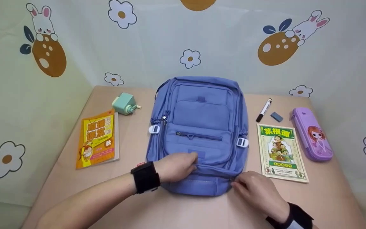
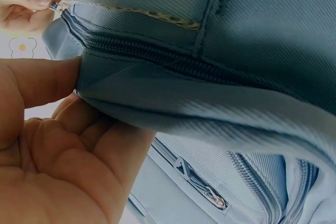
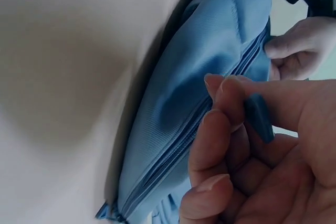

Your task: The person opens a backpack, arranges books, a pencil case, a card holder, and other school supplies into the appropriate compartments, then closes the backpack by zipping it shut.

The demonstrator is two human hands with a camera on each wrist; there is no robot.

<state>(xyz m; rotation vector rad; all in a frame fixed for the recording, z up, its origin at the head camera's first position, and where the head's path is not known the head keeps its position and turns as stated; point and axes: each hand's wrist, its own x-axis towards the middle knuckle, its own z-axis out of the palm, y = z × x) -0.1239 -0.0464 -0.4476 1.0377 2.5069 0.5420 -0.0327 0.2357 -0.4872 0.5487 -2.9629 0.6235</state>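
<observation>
A blue backpack [image 1: 203,114] lies front up on the table, its base towards me. My left hand [image 1: 178,166] pinches the fabric edge of the bottom front pocket. In the left wrist view, its thumb and fingers grip that fold [image 2: 121,95] beside a closed stretch of zipper [image 2: 152,51]. At the pocket's right corner, my right hand [image 1: 256,187] pinches the zipper pull between thumb and forefinger. A dark blue end of this pull [image 3: 259,118] sticks out of the fingers in the right wrist view.
Left of the backpack are a green pencil sharpener [image 1: 125,103] and an orange book [image 1: 95,140]. On its right lie a marker [image 1: 264,110], a dark eraser [image 1: 276,116], a green-bordered book [image 1: 281,152] and a purple pencil case [image 1: 313,135]. A patterned curtain [image 1: 157,41] stands behind.
</observation>
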